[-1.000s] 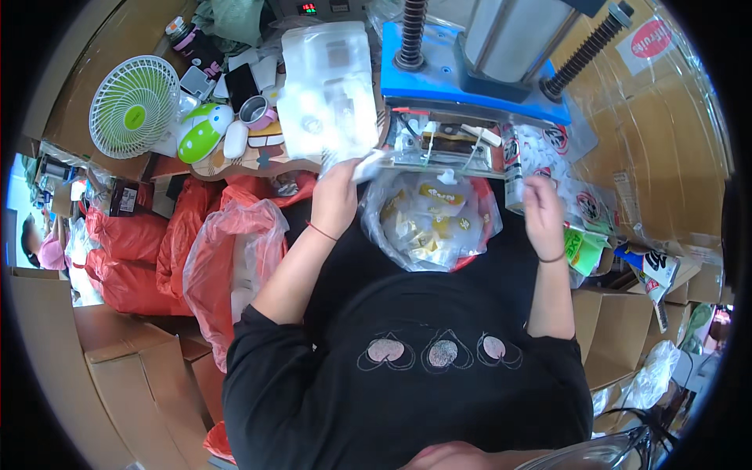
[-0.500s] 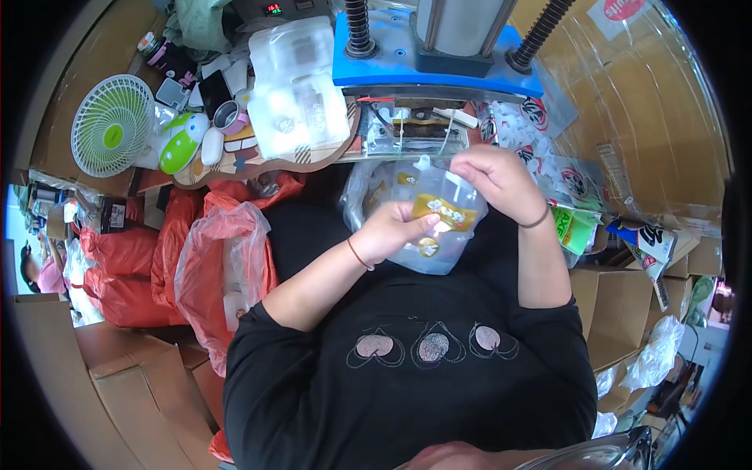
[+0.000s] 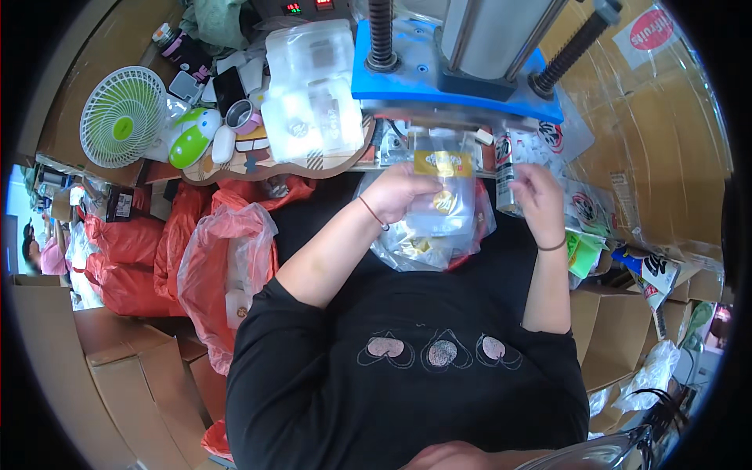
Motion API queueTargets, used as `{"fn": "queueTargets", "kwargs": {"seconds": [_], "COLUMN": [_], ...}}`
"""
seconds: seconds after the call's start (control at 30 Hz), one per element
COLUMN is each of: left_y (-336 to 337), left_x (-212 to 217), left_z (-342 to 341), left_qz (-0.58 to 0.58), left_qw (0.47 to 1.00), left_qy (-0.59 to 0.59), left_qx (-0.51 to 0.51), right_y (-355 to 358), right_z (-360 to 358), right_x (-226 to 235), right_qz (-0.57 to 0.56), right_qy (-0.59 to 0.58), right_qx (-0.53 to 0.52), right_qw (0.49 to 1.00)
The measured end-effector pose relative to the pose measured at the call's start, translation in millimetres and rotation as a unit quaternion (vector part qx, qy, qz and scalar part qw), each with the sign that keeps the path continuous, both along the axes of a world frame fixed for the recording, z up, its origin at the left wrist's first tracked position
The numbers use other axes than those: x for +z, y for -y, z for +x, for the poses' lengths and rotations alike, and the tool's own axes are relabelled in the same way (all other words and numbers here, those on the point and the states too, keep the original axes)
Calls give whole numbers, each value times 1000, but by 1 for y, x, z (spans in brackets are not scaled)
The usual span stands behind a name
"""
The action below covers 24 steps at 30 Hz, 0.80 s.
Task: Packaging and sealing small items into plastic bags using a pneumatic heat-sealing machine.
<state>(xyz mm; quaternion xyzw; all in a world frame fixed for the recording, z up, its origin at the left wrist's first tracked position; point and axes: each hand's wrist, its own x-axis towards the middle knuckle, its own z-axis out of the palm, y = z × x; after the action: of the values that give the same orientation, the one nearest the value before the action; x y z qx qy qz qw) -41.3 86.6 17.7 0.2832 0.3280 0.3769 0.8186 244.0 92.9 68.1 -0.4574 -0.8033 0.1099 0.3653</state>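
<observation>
A flat, clear plastic pouch with a gold label (image 3: pixel 453 188) is pinched at its left edge by the left hand (image 3: pixel 399 193) — extended rightward from it. The right hand (image 3: pixel 542 200) is held apart, loosely opened.

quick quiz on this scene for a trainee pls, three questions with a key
1. Which hand holds the clear, gold-banded pouch?
2. True or false: both hands are gripping that pouch.
3. What colour is the machine's thick plate? A) red B) blue C) yellow

Key:
1. The left hand.
2. False: the right hand is apart from the pouch.
3. B
</observation>
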Motion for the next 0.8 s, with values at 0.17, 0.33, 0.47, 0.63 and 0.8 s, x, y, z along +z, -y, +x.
{"fn": "queueTargets", "kwargs": {"seconds": [0.17, 0.33, 0.47, 0.63, 0.8], "left_y": [-7, -5, 22, 48, 64], "left_x": [2, -14, -20, 16, 22], "left_z": [-25, -109, -107, -74, -49], "left_qz": [174, 416, 533, 307, 284], "left_qw": [888, 384, 395, 832, 863], "left_qy": [-372, -819, -745, -437, -399], "left_qx": [206, 95, 73, 150, 121], "right_y": [8, 12, 19, 34, 34], "right_z": [10, 11, 4, -59, -64], "right_x": [-2, 18, 1, 16, 31], "right_qz": [-95, -7, -81, -129, -102], "right_qy": [-82, -34, -61, -53, -65], "right_qx": [0, -34, -30, 77, 135], "right_qw": [992, 999, 994, 987, 983]}}
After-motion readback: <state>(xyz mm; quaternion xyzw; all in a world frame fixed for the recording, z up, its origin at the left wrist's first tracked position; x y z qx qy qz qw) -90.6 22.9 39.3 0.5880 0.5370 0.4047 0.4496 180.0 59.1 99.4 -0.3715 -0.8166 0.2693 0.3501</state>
